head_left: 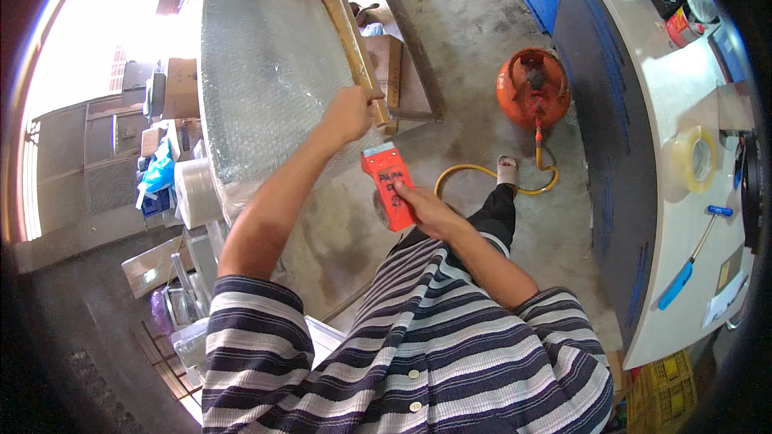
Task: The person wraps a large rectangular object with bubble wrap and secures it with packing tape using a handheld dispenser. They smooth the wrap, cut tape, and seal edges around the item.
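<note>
My right hand [434,213] grips a red tape dispenser [394,191] with a metal edge at its top and dark handwriting on its side. Part of a round roll shows behind the dispenser. Just beyond, my left hand [347,115] is closed in a fist against the brown edge [350,40] of a large, flat bubble-wrapped piece [265,56]. Whatever its fingers pinch is hidden. The dispenser's metal end sits a short way below the left fist.
An orange gas cylinder [534,88] with a yellow hose [466,167] stands on the floor to the right. A white-topped counter [643,289] on the far right bears a clear tape roll [691,159] and a blue-handled tool [677,283]. Cardboard boxes [382,68] lie beyond the wrapped piece.
</note>
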`<state>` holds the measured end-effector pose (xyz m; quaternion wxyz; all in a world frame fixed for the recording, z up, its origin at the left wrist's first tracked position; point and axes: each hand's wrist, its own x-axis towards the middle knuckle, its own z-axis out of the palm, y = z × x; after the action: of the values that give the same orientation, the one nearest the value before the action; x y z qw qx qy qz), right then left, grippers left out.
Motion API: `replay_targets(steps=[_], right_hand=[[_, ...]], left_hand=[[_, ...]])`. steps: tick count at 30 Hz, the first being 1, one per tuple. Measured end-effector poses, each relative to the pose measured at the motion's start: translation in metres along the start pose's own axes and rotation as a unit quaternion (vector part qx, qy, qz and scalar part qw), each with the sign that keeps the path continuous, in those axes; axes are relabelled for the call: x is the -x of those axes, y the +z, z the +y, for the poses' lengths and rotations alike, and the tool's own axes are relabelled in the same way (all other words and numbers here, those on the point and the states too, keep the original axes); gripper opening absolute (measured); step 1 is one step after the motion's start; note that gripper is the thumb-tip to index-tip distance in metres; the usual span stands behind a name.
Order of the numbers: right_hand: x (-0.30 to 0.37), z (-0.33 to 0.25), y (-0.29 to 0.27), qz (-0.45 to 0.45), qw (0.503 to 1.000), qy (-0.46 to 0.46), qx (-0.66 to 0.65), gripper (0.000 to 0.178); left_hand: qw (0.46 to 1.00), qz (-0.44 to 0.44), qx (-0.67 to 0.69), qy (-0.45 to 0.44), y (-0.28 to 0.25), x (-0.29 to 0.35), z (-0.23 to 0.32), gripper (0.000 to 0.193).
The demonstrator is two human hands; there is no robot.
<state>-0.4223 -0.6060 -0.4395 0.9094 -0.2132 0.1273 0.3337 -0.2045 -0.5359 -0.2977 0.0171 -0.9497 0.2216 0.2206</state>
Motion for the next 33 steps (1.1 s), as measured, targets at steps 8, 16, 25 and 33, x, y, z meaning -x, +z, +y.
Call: replay_targets(steps=[8,16,25,33], right_hand=[[-0.024,0.04,0.072,-0.045,0.992,0.002,-0.117,0.054],[-0.054,0.075,0.099,0.031,0.987,-0.063,-0.143,0.054],[-0.109,0.118,0.115,0.029,0.964,-0.189,-0.185,0.045],[-0.128,0.153,0.132,0.047,0.955,-0.239,-0.17,0.044]], left_hand=[[0.96,-0.149,-0.237,0.033,0.012,0.012,-0.074,0.046],[0.899,-0.053,-0.429,0.067,-0.003,0.044,-0.076,0.062],[0.922,0.023,-0.376,0.089,0.008,0.041,-0.08,0.05],[0.843,0.051,-0.508,0.169,0.017,0.117,-0.056,0.026]])
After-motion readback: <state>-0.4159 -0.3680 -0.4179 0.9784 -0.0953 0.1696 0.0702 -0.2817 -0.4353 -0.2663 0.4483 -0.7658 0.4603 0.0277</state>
